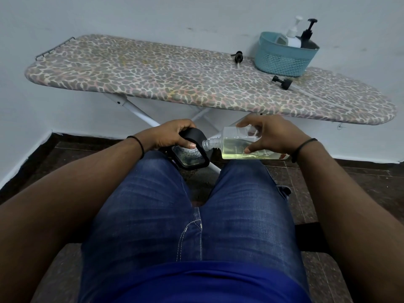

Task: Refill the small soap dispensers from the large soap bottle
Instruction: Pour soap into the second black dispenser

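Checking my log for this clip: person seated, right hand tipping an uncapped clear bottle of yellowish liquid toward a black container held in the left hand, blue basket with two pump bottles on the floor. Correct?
One error: the head view shows the basket on the ironing board, not on the floor. The rest stands.

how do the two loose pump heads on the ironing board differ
The left pump head lies near the board's back edge, left of the blue basket; the right pump head lies in front of the basket, nearer the person. The right one looks chunkier. Both are black, unscrewed and lying on their sides.
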